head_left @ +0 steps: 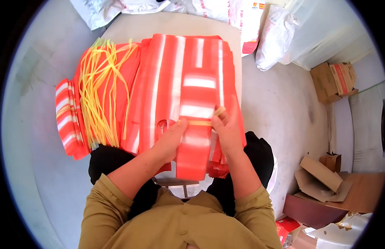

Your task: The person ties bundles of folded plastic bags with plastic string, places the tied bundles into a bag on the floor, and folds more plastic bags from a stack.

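Note:
A folded bundle of red-and-white striped plastic (193, 159), apparently bags, lies in front of me, slightly blurred. A thin yellow strip (196, 123) runs across it. My left hand (171, 136) is closed, pinching the strip at the bundle's left edge. On the right edge my right hand (228, 128) grips the strip's other part between thumb and fingers, and a short yellow end sticks up there. Underneath spreads a stack of matching striped plastic (165, 68). Many loose yellow strips (103, 93) lie over red plastic to the left.
A rolled striped bundle (68, 118) with a yellow band sits at the far left. White sacks (277, 37) stand behind the table (171, 24). Cardboard boxes (329, 83) are on the floor to the right, with an opened carton (321, 180) nearer me.

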A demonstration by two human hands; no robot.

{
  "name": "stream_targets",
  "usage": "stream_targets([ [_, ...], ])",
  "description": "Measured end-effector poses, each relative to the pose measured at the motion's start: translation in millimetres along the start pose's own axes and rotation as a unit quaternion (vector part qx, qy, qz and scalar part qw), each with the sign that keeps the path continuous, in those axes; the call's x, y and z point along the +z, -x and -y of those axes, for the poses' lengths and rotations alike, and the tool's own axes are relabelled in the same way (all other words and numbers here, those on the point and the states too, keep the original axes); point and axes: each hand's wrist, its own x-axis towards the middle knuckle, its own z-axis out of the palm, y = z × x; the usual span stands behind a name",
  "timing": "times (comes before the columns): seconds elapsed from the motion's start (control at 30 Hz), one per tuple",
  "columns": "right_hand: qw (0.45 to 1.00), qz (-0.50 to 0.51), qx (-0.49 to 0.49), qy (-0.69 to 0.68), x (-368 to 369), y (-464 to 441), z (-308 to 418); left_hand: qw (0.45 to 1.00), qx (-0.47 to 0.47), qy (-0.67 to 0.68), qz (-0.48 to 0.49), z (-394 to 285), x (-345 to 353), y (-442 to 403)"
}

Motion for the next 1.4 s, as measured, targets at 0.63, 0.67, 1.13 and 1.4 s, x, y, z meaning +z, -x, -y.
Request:
stream_targets([
  [0.63,0.992,-0.083,0.029,-0.089,-181.1,219.9,26.9,0.888,0.046,-0.295,0.350,55.9,82.0,69.0],
  [0.67,0.990,-0.105,-0.034,-0.087,-203.7,226.0,21.1,0.890,0.019,-0.305,0.339,61.9,77.2,67.2],
  [1.13,0.902,-0.362,0.196,-0.130,-346.1,331.4,-320.4,0.964,-0.191,-0.183,-0.003,171.6,-130.1,41.8],
  [1.4,0.931,-0.261,0.241,-0.081,-362.6,310.0,-344.8,0.965,-0.191,-0.169,-0.053,179.3,-137.3,36.1],
])
